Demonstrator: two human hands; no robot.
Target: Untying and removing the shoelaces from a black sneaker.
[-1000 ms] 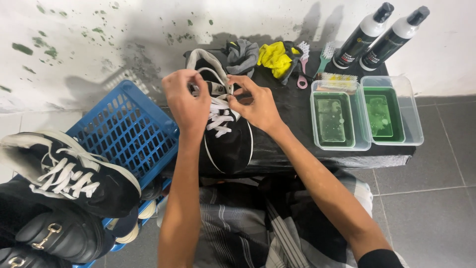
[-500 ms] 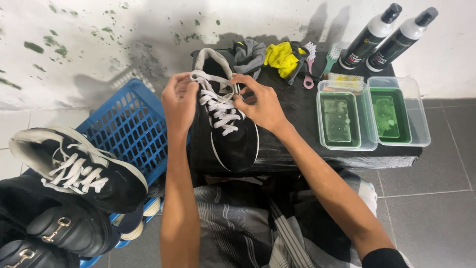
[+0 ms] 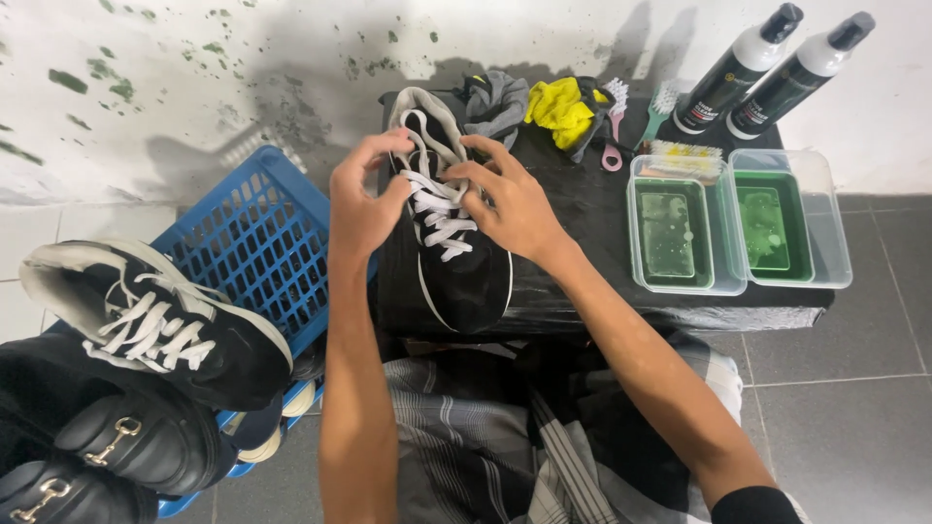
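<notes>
- Stained white wall (image 3: pixel 194 78) rose behind everything, meeting grey floor tiles (image 3: pixel 854 330) that ran under my low black table (image 3: pixel 602 243).
- At my left, a blue plastic basket (image 3: pixel 252 243) stood beside the table, with a second black sneaker (image 3: pixel 155 325) with white laces resting on its near edge, and black loafers (image 3: pixel 107 446) with metal buckles lay below that.
- On the table's left part lay the black sneaker (image 3: pixel 456 262), toe pointing toward me, its tongue up against the wall side.
- Two clear tubs (image 3: pixel 738 223) with green liquid sat side by side on the table's right end, and two dark bottles (image 3: pixel 777 68) with white shoulders leaned just behind them.
- My left hand (image 3: pixel 364 199) curled over the sneaker's left side, fingertips closed on a white lace (image 3: pixel 437 209) near the top eyelets.
- My right hand (image 3: pixel 515 204) lay across the shoe's right side, thumb and forefinger nipping the same lacing.
- Behind the shoe sat a grey rag (image 3: pixel 495 97), a yellow cloth (image 3: pixel 558 107) and small brushes (image 3: pixel 641 116), close together.
</notes>
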